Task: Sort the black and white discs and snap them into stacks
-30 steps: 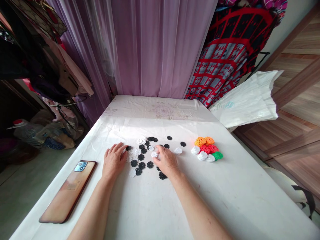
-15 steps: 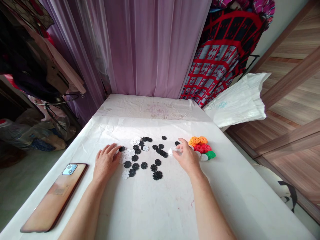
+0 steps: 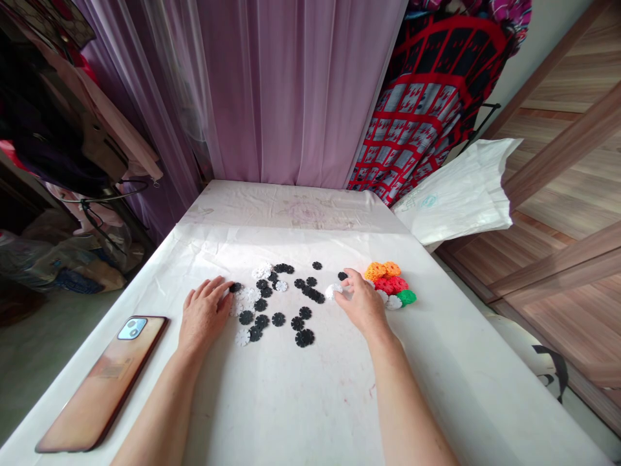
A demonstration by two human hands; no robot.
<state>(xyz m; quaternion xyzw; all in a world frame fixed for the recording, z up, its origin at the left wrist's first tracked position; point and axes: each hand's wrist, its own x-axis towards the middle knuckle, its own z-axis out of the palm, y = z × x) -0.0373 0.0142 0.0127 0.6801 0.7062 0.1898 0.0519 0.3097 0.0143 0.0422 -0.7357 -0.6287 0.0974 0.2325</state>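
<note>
My left hand [image 3: 206, 312] lies with its fingers stretched out on the table, left of a loose group of flower-shaped plastic discs. Its fingertips are beside a black disc [image 3: 235, 287] and some overlapping white discs [image 3: 248, 298]. My right hand [image 3: 361, 301] has thumb and index finger apart, beside a small heap of white discs [image 3: 332, 291]. Another black disc [image 3: 342, 276] is near its index fingertip. Between the hands, several black discs [image 3: 278, 319] are scattered, some overlapping.
Right of my right hand sit orange discs [image 3: 382, 270], red discs [image 3: 391, 285] and a green disc [image 3: 407, 297]. A phone [image 3: 104, 382] lies at the table's left side. Past the right edge is a white bag [image 3: 458, 194]; a purple curtain [image 3: 291, 90] hangs behind the table.
The view has shifted slightly. My right thumb and fingers sit at nearly the same spot by the white heap, and my left hand stays in place.
</note>
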